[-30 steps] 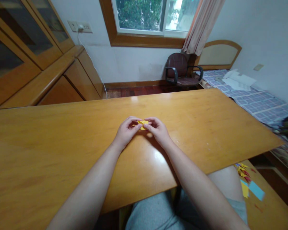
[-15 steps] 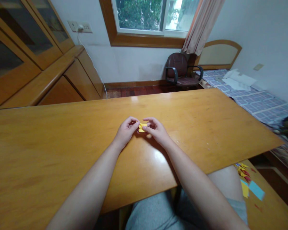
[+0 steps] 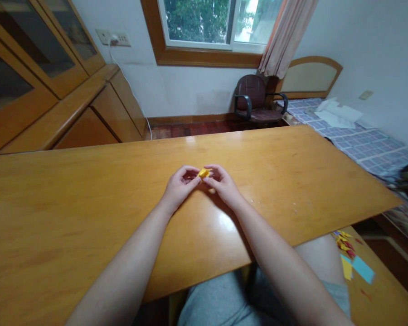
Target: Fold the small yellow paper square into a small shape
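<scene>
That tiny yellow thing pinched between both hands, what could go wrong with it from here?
The yellow paper piece is small and held only by fingertips of the left hand and right hand, so it may slip out or crease wrongly. If dropped, it could be hard to spot: its colour is close to the glossy wooden table.

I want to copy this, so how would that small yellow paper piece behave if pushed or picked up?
The yellow paper piece looks light: left hand and right hand pinch it by fingertips alone. Being folded, it is probably stiffer yet easily crushed. On the glossy table it would likely slide, not roll.
</scene>
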`<state>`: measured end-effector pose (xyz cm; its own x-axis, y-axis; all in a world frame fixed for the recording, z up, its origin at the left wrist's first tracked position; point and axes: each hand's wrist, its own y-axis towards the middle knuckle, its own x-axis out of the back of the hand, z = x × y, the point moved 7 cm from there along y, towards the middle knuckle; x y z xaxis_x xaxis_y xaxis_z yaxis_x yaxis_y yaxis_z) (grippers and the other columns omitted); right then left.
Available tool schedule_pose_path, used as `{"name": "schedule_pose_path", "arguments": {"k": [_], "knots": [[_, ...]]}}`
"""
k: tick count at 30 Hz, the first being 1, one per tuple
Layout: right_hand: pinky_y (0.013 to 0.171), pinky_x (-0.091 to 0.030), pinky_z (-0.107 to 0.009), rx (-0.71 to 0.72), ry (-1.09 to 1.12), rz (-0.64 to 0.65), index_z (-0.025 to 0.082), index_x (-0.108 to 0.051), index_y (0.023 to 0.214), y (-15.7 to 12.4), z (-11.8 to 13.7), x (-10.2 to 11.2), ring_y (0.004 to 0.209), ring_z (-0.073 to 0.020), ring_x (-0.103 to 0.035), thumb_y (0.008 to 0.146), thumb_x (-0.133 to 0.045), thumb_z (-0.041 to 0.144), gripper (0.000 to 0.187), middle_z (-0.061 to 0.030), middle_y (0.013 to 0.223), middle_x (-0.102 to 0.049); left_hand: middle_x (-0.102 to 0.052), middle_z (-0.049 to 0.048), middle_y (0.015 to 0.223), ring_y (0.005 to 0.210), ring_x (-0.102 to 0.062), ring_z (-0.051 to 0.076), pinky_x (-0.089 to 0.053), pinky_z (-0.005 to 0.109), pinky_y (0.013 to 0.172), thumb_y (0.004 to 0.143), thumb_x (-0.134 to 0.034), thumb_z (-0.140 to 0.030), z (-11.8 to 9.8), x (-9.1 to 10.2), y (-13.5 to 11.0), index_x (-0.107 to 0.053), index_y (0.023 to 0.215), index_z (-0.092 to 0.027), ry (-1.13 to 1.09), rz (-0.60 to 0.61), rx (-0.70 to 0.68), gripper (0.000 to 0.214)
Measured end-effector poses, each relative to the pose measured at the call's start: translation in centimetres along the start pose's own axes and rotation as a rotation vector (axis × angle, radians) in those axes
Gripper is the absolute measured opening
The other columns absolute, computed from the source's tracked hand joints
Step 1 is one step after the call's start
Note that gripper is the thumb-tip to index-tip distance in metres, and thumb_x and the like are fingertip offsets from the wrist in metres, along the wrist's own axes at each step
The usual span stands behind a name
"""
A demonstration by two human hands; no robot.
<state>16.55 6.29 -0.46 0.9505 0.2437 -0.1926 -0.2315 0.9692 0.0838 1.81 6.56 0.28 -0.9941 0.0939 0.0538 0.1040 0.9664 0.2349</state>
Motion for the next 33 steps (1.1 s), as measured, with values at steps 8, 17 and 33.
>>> {"name": "schedule_pose_path", "arguments": {"k": [8,17,33], "knots": [[0.079,-0.053,-0.030,0.270,-0.341,-0.083,0.027,-0.060,0.111,-0.6,1.7,0.3,0.092,-0.0154,-0.061,0.080,-0.070,0.029,0.033,-0.0043,0.112,-0.058,-0.067,0.0027,0.086,0.078,-0.062,0.016,-0.050,0.027,0.073,0.080,-0.065,-0.027,-1.2,0.3,-0.1,-0.066,0.088,-0.019,0.254,-0.022,-0.101,0.011],[0.089,-0.049,-0.035,0.478,-0.589,-0.058,0.025,-0.068,0.097,-1.2,3.8,-0.4,0.102,-0.0195,-0.056,0.086,-0.064,0.022,0.012,-0.0061,0.103,-0.057,-0.063,0.0021,0.081,0.075,-0.060,0.015,-0.047,0.027,0.071,0.081,-0.059,-0.015,-3.1,-0.3,-0.3,-0.066,0.087,-0.020,0.548,0.000,-0.284,0.010],[0.069,-0.051,-0.027,0.522,-0.645,-0.134,0.020,-0.067,0.085,-1.4,4.4,0.1,0.079,-0.0154,-0.061,0.086,-0.062,0.016,0.007,-0.0034,0.084,-0.064,-0.068,0.0028,0.088,0.078,-0.064,0.014,-0.053,0.026,0.072,0.084,-0.065,-0.029,-2.9,-0.3,-0.6,-0.067,0.094,-0.019,0.389,0.007,-0.199,0.014]]}}
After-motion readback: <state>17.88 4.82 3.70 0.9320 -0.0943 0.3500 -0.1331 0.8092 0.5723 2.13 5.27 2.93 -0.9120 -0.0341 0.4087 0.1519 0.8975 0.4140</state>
